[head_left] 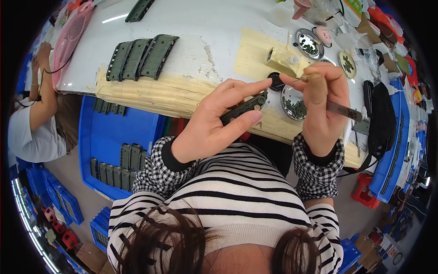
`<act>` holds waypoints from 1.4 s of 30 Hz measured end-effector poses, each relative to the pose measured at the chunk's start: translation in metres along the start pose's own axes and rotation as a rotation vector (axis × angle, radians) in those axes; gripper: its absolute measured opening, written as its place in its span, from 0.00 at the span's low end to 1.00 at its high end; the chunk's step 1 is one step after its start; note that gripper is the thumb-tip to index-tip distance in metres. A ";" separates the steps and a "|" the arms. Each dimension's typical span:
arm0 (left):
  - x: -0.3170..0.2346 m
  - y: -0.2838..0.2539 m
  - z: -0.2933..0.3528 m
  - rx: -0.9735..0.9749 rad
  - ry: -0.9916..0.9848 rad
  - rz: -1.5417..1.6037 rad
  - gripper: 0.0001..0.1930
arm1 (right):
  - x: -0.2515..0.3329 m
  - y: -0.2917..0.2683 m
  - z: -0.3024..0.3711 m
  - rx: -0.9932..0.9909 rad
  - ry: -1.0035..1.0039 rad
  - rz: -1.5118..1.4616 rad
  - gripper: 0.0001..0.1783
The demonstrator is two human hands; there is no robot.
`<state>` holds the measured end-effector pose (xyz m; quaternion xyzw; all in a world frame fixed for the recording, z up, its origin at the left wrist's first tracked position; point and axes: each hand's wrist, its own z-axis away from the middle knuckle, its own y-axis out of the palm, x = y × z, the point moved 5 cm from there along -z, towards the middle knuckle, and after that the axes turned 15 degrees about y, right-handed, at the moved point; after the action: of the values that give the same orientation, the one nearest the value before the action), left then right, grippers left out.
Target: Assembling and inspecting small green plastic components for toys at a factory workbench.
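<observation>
My left hand (205, 123) is closed around a narrow dark green plastic housing (244, 108), thumb on the near side and fingers on the far side. Small round pale spots show along its face. Between the fingers of my right hand (321, 102) are metal tweezers (345, 111); their flat end sticks out to the right, and the tips point toward the left index finger. What the tips hold, if anything, is too small to make out. Just past the fingertips sits a round black dish (275, 81). A metal bowl of small dark green parts (297, 109) is partly hidden by my right hand.
Several green housings (141, 57) lie in a row at the table's left. A taped box (284, 59) and a metal plate of small parts (309, 44) stand beyond my hands. A blue bin (102, 137) holds more housings below left. Another person (36, 123) sits at the left.
</observation>
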<state>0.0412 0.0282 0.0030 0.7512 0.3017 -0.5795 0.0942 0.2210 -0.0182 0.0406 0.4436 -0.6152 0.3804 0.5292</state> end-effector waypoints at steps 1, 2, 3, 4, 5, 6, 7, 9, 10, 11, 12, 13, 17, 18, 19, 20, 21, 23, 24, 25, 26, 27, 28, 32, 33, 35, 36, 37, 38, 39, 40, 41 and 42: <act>0.002 -0.001 0.002 -0.068 -0.018 0.056 0.30 | 0.002 -0.004 -0.004 -0.077 0.002 0.007 0.10; 0.005 -0.003 0.003 -0.137 -0.036 0.112 0.29 | 0.010 -0.006 -0.008 -0.213 -0.024 0.125 0.10; 0.006 -0.005 0.005 -0.270 -0.041 0.264 0.24 | 0.011 -0.008 -0.011 -0.258 -0.066 0.251 0.10; 0.009 -0.009 0.007 -0.365 -0.112 0.383 0.22 | 0.010 -0.015 -0.016 -0.307 -0.115 0.379 0.09; 0.012 -0.012 0.009 -0.461 -0.184 0.502 0.20 | 0.008 -0.023 -0.022 -0.355 -0.165 0.506 0.08; 0.014 -0.017 0.009 -0.553 -0.183 0.552 0.22 | 0.006 -0.024 -0.026 -0.375 -0.279 0.720 0.05; 0.013 -0.024 0.008 -0.551 -0.116 0.360 0.23 | 0.002 -0.024 -0.028 -0.359 -0.292 0.774 0.04; 0.014 -0.035 0.007 -0.534 0.012 -0.017 0.27 | -0.001 -0.019 -0.031 -0.328 -0.318 0.888 0.05; 0.017 -0.042 0.008 -0.557 0.017 -0.131 0.32 | -0.002 -0.019 -0.031 -0.329 -0.305 0.895 0.06; 0.019 -0.048 0.010 -0.558 0.011 -0.239 0.32 | -0.003 -0.019 -0.031 -0.330 -0.293 0.902 0.08; 0.020 -0.053 0.014 -0.566 -0.001 -0.350 0.33 | -0.004 -0.017 -0.031 -0.320 -0.283 0.907 0.09; 0.022 -0.059 0.018 -0.573 -0.014 -0.461 0.33 | -0.004 -0.015 -0.031 -0.310 -0.273 0.911 0.11; 0.018 -0.068 0.013 -0.541 0.168 -0.889 0.28 | 0.010 -0.015 -0.018 -0.370 -0.186 0.876 0.17; 0.015 -0.069 0.011 -0.535 0.150 -1.006 0.26 | 0.013 -0.016 -0.013 -0.363 -0.151 0.799 0.15; 0.015 -0.071 0.011 -0.536 0.137 -1.052 0.27 | 0.013 -0.017 -0.008 -0.369 -0.176 0.763 0.14; 0.015 -0.072 0.012 -0.535 0.124 -1.098 0.27 | 0.013 -0.018 -0.004 -0.352 -0.183 0.763 0.13; 0.016 -0.071 0.012 -0.535 0.118 -1.136 0.27 | 0.014 -0.020 -0.001 -0.340 -0.192 0.771 0.12; 0.016 -0.072 0.016 -0.555 0.141 -1.184 0.25 | 0.015 -0.019 0.004 -0.298 -0.181 0.815 0.12; 0.016 -0.074 0.016 -0.555 0.148 -1.217 0.25 | 0.016 -0.019 0.006 -0.283 -0.176 0.839 0.12; 0.015 -0.074 0.016 -0.555 0.154 -1.251 0.24 | 0.016 -0.021 0.008 -0.272 -0.171 0.853 0.12; 0.014 -0.074 0.018 -0.552 0.137 -1.273 0.23 | 0.016 -0.023 0.009 -0.261 -0.165 0.866 0.11; 0.012 -0.075 0.016 -0.550 0.130 -1.296 0.21 | 0.016 -0.024 0.009 -0.259 -0.164 0.880 0.11; 0.011 -0.076 0.015 -0.547 0.123 -1.318 0.20 | 0.015 -0.024 0.009 -0.265 -0.158 0.844 0.11; 0.011 -0.085 0.017 -0.573 0.121 -1.316 0.16 | 0.017 -0.025 0.013 -0.286 -0.104 0.743 0.10; 0.009 -0.087 0.019 -0.585 0.118 -1.321 0.15 | 0.018 -0.027 0.013 -0.288 -0.085 0.727 0.10; 0.007 -0.092 0.020 -0.610 0.111 -1.330 0.14 | 0.019 -0.031 0.014 -0.305 -0.104 0.708 0.09; 0.002 -0.097 0.019 -0.622 0.112 -1.230 0.14 | 0.020 -0.036 0.016 -0.312 -0.099 0.688 0.10; 0.002 -0.107 0.019 -0.605 0.141 -1.178 0.13 | 0.021 -0.042 0.019 -0.318 -0.091 0.676 0.10; -0.001 -0.125 0.014 -0.599 0.169 -1.152 0.13 | 0.021 -0.049 0.021 -0.305 -0.188 0.765 0.25; -0.002 -0.145 0.009 -0.594 0.190 -1.127 0.13 | 0.019 -0.054 0.024 -0.320 -0.125 0.693 0.30; 0.002 -0.170 -0.001 -0.560 0.217 -1.155 0.15 | 0.019 -0.058 0.028 -0.330 -0.060 0.624 0.36; 0.011 -0.197 -0.012 -0.525 0.243 -1.183 0.17 | 0.018 -0.061 0.033 -0.340 0.006 0.552 0.41; 0.026 -0.225 -0.020 -0.467 0.055 -1.229 0.21 | 0.017 -0.062 0.036 -0.375 0.063 0.647 0.51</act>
<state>-0.0651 0.2272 0.0320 0.4162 0.7961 -0.4275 -0.1012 0.2675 -0.0740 0.0520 0.1096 -0.7658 0.4220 0.4726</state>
